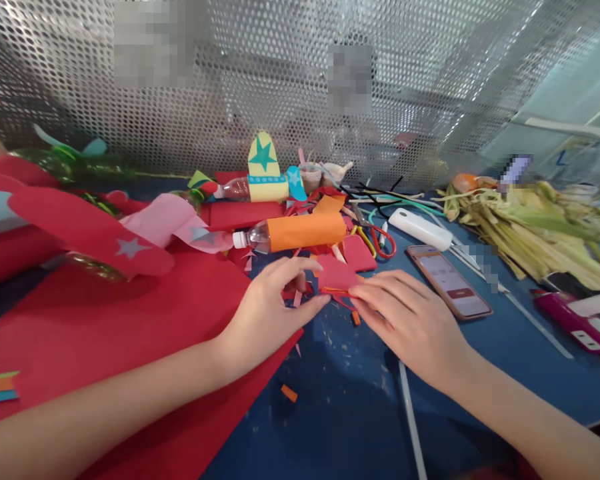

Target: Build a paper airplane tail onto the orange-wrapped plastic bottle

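**Pinched at one edge**

From here, the right hand grips the red paper piece by its right edge, probably to steady something so light over the blue desk. The left hand curves around the other edge, thumb and forefinger apart; contact I can't tell. An orange-wrapped bottle lies just beyond, seemingly leaving working room.
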A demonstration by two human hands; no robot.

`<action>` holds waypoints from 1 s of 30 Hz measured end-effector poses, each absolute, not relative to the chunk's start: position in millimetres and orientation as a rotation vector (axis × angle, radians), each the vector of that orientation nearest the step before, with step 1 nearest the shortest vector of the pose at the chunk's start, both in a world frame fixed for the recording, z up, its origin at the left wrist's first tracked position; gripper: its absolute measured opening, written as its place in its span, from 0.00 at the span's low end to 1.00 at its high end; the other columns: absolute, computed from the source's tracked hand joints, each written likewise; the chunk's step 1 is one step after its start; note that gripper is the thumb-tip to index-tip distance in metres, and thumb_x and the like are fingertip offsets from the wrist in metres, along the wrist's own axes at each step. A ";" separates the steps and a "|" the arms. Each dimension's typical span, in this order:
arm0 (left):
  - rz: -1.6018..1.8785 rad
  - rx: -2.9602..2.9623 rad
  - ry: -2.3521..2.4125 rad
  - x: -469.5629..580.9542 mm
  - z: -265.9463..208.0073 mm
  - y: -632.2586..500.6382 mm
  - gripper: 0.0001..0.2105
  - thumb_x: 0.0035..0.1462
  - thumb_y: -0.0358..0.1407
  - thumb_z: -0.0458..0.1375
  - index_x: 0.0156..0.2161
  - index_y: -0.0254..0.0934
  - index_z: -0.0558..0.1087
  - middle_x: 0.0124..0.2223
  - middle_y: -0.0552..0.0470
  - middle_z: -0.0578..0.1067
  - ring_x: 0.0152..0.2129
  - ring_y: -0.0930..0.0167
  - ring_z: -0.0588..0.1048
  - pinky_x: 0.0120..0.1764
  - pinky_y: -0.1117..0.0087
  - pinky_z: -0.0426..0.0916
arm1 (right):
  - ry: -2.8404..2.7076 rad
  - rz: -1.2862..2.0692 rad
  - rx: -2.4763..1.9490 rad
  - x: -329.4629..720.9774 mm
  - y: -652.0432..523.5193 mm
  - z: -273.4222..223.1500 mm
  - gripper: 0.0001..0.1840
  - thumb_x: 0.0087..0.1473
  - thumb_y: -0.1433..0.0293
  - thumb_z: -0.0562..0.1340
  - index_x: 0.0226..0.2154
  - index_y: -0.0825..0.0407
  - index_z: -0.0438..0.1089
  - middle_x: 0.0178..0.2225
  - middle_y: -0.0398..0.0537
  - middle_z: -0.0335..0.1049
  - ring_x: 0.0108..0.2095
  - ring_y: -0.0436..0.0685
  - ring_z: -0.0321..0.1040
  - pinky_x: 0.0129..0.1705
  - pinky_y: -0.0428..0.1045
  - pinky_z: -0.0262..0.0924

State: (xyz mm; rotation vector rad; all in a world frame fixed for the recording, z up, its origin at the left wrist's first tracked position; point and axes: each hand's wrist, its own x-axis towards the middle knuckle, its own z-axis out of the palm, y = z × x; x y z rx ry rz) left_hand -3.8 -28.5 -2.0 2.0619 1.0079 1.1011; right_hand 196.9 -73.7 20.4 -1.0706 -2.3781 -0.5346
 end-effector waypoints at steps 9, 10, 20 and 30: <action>1.048 1.681 0.681 2.7 4.0 -49.3 0.03 0.53 0.28 0.58 0.34 0.36 0.72 0.34 0.54 0.75 0.31 0.75 0.74 0.37 0.76 0.70 | -2.276 -0.674 -0.969 193.7 -98.5 26.3 0.10 0.51 0.79 0.63 0.39 0.57 0.70 0.35 0.53 0.76 0.38 0.58 0.70 0.41 0.53 0.66; 1.064 1.707 0.683 2.3 3.3 -49.3 0.03 0.53 0.28 0.58 0.34 0.37 0.72 0.34 0.54 0.76 0.32 0.75 0.74 0.37 0.76 0.70 | -2.253 -0.641 -1.023 195.8 -99.4 26.9 0.10 0.52 0.78 0.63 0.40 0.56 0.69 0.36 0.52 0.76 0.39 0.58 0.70 0.43 0.53 0.66; 1.127 1.980 0.754 -1.6 -3.9 -39.8 0.05 0.54 0.28 0.58 0.37 0.37 0.72 0.35 0.53 0.77 0.30 0.74 0.75 0.36 0.75 0.71 | -2.268 -0.383 -1.789 274.5 -144.4 -23.3 0.22 0.61 0.60 0.49 0.52 0.56 0.58 0.47 0.60 0.67 0.46 0.65 0.68 0.43 0.59 0.67; 1.068 2.094 0.838 -2.0 -8.5 -37.6 0.06 0.54 0.28 0.57 0.37 0.38 0.72 0.36 0.55 0.78 0.28 0.76 0.75 0.29 0.79 0.71 | -2.227 -0.184 -1.836 262.0 -134.5 -26.9 0.20 0.47 0.77 0.51 0.46 0.54 0.58 0.42 0.57 0.67 0.41 0.62 0.71 0.40 0.57 0.69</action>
